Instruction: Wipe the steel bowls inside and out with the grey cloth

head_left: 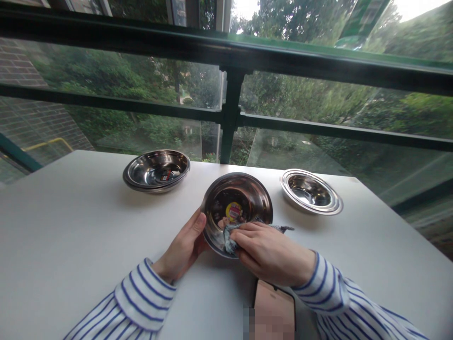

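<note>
One round, shiny metal bowl (253, 196) is gripped at its rim by my left hand (186, 245). My right hand (271, 250) pinches a crumpled cloth (230, 238) against its curved inside.

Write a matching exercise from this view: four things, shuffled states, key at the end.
1. Left hand
2. Right hand
3. Phone
4. Sticker

A. Lying on the table
B. Yellow and pink, inside the middle bowl
C. Holding that bowl's edge
D. Pressing a cloth into that bowl

Pairs: 1-C, 2-D, 3-A, 4-B
</note>
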A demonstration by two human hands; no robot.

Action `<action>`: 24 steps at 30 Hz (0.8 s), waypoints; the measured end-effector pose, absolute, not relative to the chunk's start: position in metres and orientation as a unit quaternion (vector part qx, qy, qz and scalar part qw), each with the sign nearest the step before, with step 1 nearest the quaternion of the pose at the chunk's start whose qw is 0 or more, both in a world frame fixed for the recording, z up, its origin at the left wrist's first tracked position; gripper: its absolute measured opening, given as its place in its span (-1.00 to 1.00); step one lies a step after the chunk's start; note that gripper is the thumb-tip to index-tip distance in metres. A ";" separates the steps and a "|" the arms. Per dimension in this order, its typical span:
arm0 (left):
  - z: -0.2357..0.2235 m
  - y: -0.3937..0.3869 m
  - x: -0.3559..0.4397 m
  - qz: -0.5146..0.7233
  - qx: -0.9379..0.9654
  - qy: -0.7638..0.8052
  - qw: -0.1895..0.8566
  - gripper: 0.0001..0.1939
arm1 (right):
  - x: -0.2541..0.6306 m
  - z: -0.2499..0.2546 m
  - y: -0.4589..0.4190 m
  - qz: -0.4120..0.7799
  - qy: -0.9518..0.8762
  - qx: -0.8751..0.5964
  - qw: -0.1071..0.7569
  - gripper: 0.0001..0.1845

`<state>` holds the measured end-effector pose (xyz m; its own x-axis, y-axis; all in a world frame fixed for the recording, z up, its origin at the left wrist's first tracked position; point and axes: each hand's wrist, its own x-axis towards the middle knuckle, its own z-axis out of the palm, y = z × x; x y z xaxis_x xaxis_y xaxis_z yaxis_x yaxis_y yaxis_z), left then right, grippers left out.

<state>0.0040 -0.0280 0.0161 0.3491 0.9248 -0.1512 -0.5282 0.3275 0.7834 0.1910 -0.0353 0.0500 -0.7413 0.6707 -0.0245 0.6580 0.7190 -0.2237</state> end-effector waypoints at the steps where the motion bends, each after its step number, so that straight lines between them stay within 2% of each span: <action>1: 0.015 -0.028 0.003 0.480 0.323 0.307 0.755 -0.45 | 0.190 0.049 -0.035 0.113 -0.926 -0.358 0.033 -0.86; 12: 0.010 -0.026 0.001 0.466 0.324 0.293 0.769 -0.44 | 0.183 0.041 -0.037 0.148 -0.926 -0.335 0.095 -0.71; 24: 0.018 -0.028 0.002 0.480 0.336 0.314 0.747 -0.45 | 0.195 0.056 -0.037 0.116 -0.923 -0.367 0.010 -0.86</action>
